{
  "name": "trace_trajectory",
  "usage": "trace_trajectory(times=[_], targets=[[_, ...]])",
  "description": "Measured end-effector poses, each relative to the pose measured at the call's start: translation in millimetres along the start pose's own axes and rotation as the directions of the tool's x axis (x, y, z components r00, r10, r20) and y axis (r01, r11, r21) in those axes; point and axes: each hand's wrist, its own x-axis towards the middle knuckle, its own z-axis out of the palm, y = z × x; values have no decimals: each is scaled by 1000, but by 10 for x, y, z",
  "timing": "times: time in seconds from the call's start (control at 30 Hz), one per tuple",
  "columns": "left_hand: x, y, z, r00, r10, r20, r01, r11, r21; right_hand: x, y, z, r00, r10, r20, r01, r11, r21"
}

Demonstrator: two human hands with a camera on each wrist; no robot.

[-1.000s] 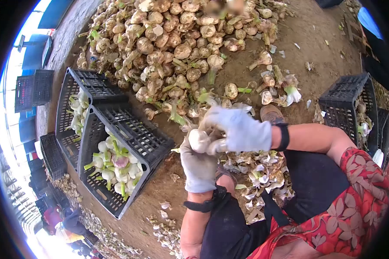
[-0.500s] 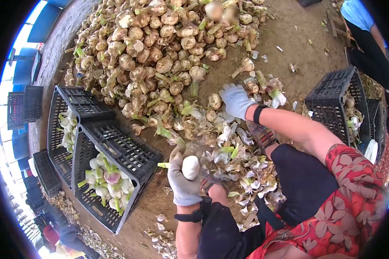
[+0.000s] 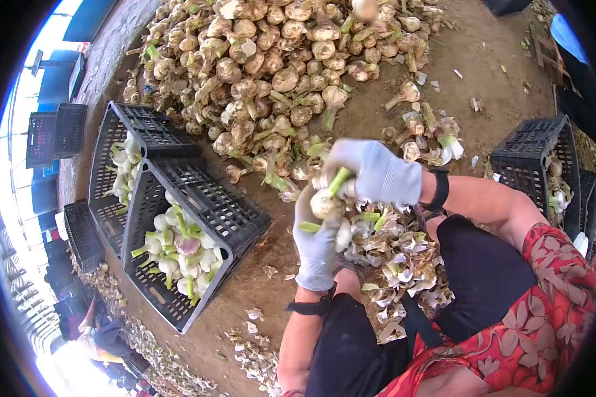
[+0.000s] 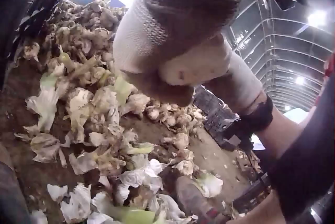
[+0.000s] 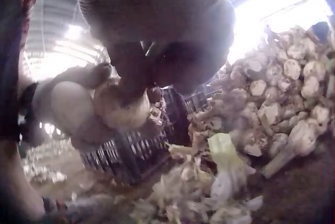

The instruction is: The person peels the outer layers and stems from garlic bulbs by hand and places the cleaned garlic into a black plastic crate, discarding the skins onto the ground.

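My gloved left hand [image 3: 316,258] grips a peeled white garlic bulb [image 3: 344,235], whose cut green stem [image 3: 308,227] pokes out at the left. A second garlic bulb [image 3: 326,205], browner and with a green stem [image 3: 340,178] pointing up, sits between both hands. The gloved right hand [image 3: 381,173] has its fingers curled at this second bulb, partly hiding it, and is blurred. In the right wrist view the white bulb [image 5: 70,103] and the browner bulb [image 5: 124,110] show side by side below the right glove [image 5: 157,14]. In the left wrist view, gloves hide the bulbs.
A large heap of unpeeled garlic [image 3: 265,73] lies ahead. Black crates [image 3: 198,198] with trimmed garlic [image 3: 182,251] stand at the left, another crate [image 3: 526,155] at the right. Peeled skins [image 3: 404,264] litter the ground between the legs.
The right hand left the peeled bulb, reached out to loose garlic at the heap's right edge, and came back to the left hand. A second, browner bulb is now between the hands.
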Motion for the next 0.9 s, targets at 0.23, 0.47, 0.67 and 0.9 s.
trace_trajectory(times=[0.23,0.47,0.67,0.9], targets=[[-44,38,76,988,87,-128,-93,995,-47,44,-93,171,896,372,243,-444,739,507],[-137,158,117,981,118,-154,-122,992,-19,102,-162,136,878,357,318,-477,684,551],[-139,220,65,994,-4,-107,-14,986,-167,72,-28,93,857,302,418,-516,501,695],[-59,173,-60,920,-310,239,390,676,-625,46,91,269,964,-184,-191,209,971,119]])
